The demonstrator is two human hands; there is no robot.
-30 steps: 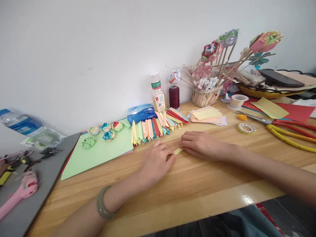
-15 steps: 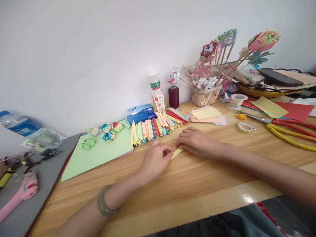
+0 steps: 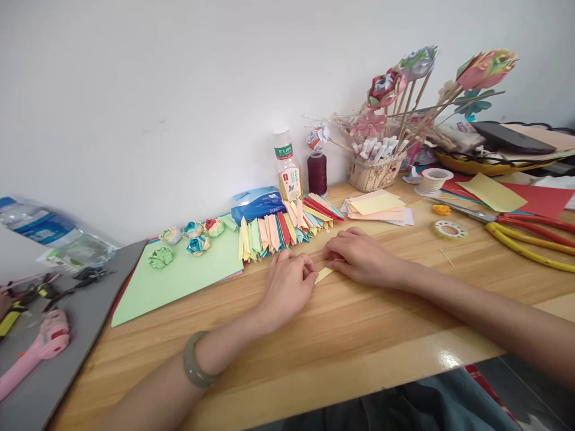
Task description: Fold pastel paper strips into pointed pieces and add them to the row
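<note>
A narrow pale yellow paper strip lies on the wooden table between my hands, its ends hidden under my fingers. My left hand pinches the strip's left end, thumb and fingers together. At the other end, my right hand has its fingers closed on the paper. Just beyond my hands stands a row of folded paper pieces in several colours. A stack of small paper sheets rests behind my right hand.
Paper flowers lie on green sheets at the left. A bottle, thread spool and flower basket stand along the wall. Scissors and a tape roll are at the right. A pink glue gun lies far left.
Both hands have shifted slightly right and up in the picture, still at the yellow strip. Less of the strip shows between them. The view has moved slightly.
</note>
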